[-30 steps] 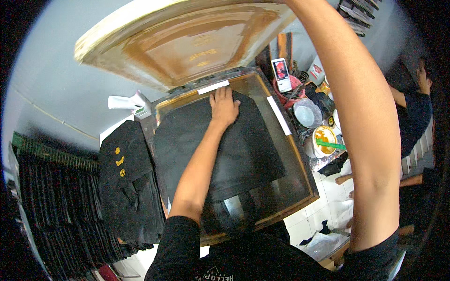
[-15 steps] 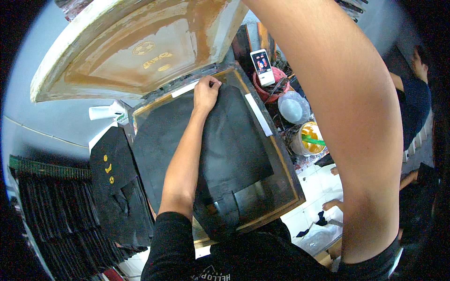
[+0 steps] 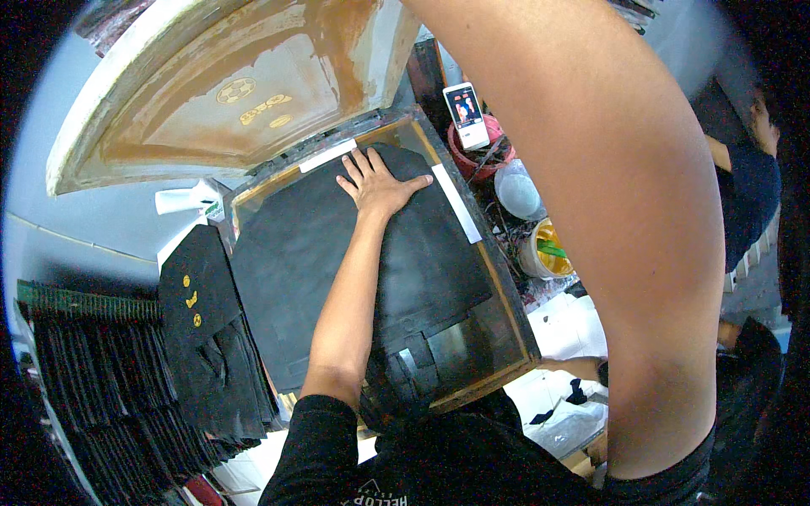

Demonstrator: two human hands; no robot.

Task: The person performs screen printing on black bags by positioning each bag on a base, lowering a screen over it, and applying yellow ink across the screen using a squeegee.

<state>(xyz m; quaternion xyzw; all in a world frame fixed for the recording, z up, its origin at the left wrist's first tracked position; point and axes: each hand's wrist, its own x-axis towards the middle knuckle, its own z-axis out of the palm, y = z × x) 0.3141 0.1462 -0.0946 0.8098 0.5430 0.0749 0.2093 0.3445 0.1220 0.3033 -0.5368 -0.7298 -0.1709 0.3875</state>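
The person's right hand lies out of view: the right arm [image 3: 650, 253] extends past the upper edge, so whether that hand grips anything cannot be told. The arm partly covers a tub [image 3: 531, 260] with a yellow substance and a green handle. The upper edge also cuts off the tilted screen frame [image 3: 295, 51], stained brown, which stands beyond the left hand [image 3: 377, 187]. Nearer the person than that hand, dark folds merge by the shirt and are hard to make out.

Ahead of the left fingertips is one white strip [image 3: 329, 156]; another [image 3: 456, 204] sits just beside the thumb. To the hand's right are a phone [image 3: 466, 116], a pink basket [image 3: 479, 167] and a cloudy bowl [image 3: 506, 190]; farther right, a co-worker [image 3: 747, 185]. To its left are black pieces with yellow motifs [image 3: 211, 287].

The left forearm angles up from below; the hand lies palm down, fingers splayed wide, on the black sheet [image 3: 426, 261], which lies flat on the framed board [image 3: 499, 337].
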